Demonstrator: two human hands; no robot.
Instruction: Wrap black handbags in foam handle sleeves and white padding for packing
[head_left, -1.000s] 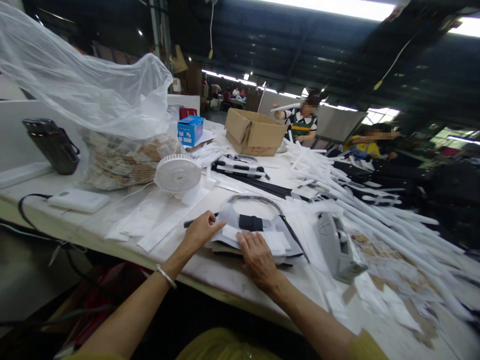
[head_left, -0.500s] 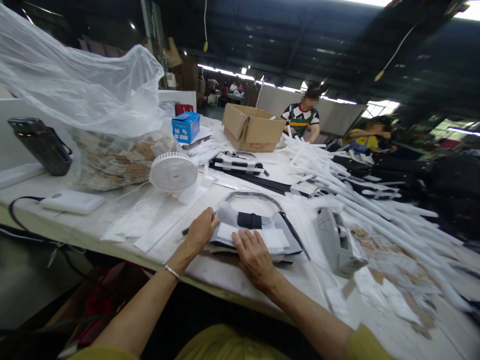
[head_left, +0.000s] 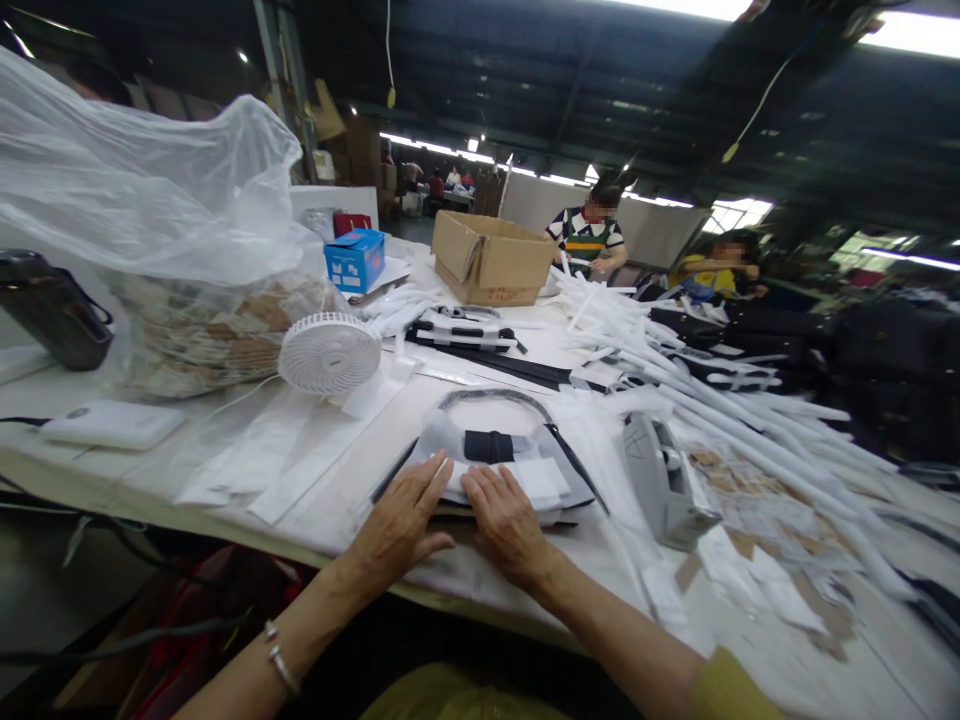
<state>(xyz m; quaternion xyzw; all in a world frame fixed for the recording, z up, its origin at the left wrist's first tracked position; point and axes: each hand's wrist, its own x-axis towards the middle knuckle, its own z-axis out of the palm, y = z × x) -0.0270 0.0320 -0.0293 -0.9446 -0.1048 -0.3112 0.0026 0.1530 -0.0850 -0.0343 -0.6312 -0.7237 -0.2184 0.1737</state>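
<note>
Fingers [head_left: 424, 495] of both hands lie spread and flat, gripping nothing, with the left hand [head_left: 397, 530] and right hand [head_left: 506, 525] side by side on a stack of white and grey fabric pieces [head_left: 525, 480] banded by a black strap [head_left: 489, 446], near the table [head_left: 480, 605] edge. Even pressure from both palms keeps the layers square. In the head view, counted from the hands: one cardboard carton [head_left: 491, 258] at 12 o'clock, one white fan [head_left: 328, 353] at 10 o'clock, one grey device [head_left: 664, 480], perhaps a tape dispenser, at 3 o'clock, white tubes [head_left: 720, 410], too tangled to count, at 2 o'clock, and two co-workers [head_left: 587, 235] beyond.
</note>
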